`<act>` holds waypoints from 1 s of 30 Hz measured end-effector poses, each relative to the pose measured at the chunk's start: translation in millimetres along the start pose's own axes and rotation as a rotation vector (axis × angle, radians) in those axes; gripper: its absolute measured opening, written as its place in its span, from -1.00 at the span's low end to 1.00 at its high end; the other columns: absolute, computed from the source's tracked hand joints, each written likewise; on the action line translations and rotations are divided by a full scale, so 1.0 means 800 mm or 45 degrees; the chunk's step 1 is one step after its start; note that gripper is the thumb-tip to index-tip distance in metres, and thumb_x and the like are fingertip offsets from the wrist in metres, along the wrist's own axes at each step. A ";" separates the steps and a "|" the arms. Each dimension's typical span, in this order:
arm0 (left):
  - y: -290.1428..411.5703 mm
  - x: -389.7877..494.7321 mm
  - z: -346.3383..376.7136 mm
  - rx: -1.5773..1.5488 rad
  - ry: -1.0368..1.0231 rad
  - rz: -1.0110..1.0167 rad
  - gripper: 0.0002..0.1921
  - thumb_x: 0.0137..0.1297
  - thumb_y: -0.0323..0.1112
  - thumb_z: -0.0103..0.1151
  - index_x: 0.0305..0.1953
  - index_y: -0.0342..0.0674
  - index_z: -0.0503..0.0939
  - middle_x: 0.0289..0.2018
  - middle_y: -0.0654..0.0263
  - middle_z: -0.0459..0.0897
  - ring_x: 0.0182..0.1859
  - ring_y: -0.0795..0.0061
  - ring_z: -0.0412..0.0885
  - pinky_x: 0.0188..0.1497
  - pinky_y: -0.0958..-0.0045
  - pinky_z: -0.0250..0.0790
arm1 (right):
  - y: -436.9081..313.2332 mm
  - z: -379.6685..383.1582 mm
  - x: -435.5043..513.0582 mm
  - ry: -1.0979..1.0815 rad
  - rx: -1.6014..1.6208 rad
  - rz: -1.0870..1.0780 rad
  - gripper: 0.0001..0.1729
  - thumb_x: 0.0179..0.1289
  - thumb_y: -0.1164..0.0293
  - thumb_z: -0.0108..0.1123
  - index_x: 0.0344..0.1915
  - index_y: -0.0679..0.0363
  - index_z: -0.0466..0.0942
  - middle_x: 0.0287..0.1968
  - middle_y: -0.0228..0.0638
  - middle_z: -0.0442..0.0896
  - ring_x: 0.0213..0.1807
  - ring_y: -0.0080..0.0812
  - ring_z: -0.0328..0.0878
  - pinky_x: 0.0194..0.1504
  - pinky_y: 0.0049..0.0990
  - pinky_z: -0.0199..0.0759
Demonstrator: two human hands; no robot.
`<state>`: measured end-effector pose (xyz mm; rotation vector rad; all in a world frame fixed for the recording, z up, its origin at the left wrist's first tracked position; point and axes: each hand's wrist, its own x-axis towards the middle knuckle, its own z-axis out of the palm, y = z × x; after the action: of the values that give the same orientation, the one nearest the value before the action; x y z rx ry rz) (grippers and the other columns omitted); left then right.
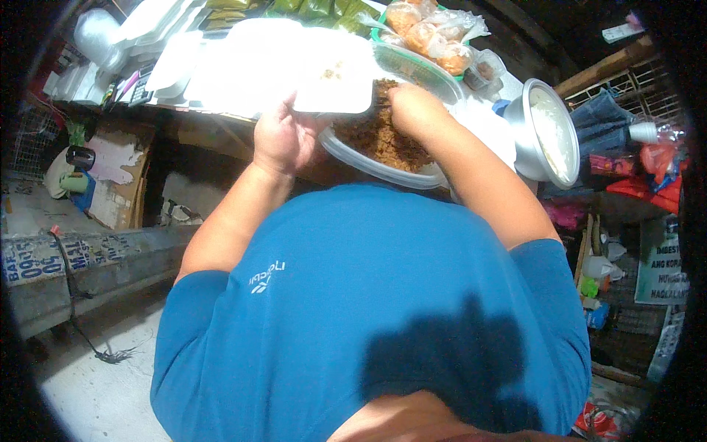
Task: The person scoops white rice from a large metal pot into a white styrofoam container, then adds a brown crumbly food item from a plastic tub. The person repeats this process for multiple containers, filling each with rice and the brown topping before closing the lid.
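My left hand point(287, 135) grips the near edge of a white foam food container point(337, 94). Glare washes out most of the container, though a small patch of pale brown food point(333, 70) shows on it. To its right, my right hand point(411, 110) is down at a large clear plastic tub point(381, 174) of dark brown shredded or crumbled food point(395, 149). The fingers of that hand are turned away, so whether they hold anything is hidden. The container's right edge overhangs part of the tub.
Bagged orange food in a green basket point(377, 34) stands behind the tub. A metal pot point(519, 132) of white food leans at right. Leaf-wrapped packs point(315, 8), stacked foam containers point(154, 22) and a calculator point(141, 85) line the table's far and left sides.
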<state>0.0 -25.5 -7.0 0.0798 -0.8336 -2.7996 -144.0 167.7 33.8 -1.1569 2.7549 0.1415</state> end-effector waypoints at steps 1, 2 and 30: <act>0.000 0.000 0.001 -0.010 -0.002 0.001 -0.46 0.56 -0.13 -0.25 0.37 -0.39 0.28 0.32 -0.03 0.46 0.34 -0.02 0.46 0.41 -0.10 0.29 | -0.004 0.000 0.004 0.005 -0.007 -0.016 -0.80 0.19 0.48 0.21 -0.19 0.28 0.68 -0.14 0.07 0.70 -0.04 0.04 0.67 0.03 -0.10 0.55; 0.000 -0.001 0.003 -0.021 -0.004 0.001 -0.46 0.56 -0.13 -0.25 0.37 -0.39 0.28 0.32 -0.03 0.46 0.34 -0.02 0.46 0.40 -0.09 0.29 | -0.008 -0.002 0.007 -0.030 -0.031 -0.025 -0.78 0.16 0.49 0.20 -0.19 0.28 0.68 -0.14 0.06 0.71 -0.04 0.03 0.68 0.03 -0.09 0.56; -0.010 -0.006 0.003 0.154 0.059 -0.136 -0.47 0.59 -0.15 -0.23 0.34 -0.50 0.29 0.30 -0.08 0.48 0.29 -0.03 0.51 0.39 -0.07 0.30 | 0.057 -0.057 -0.084 0.449 1.608 0.296 -0.66 0.29 0.40 0.34 0.08 0.08 0.70 -0.37 -0.61 0.61 -0.45 -0.69 0.27 -0.36 -0.63 0.25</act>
<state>3.0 -16.9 -9.2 0.2134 -1.0156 -2.8306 -134.6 240.2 91.7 -0.4887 2.3358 -1.6148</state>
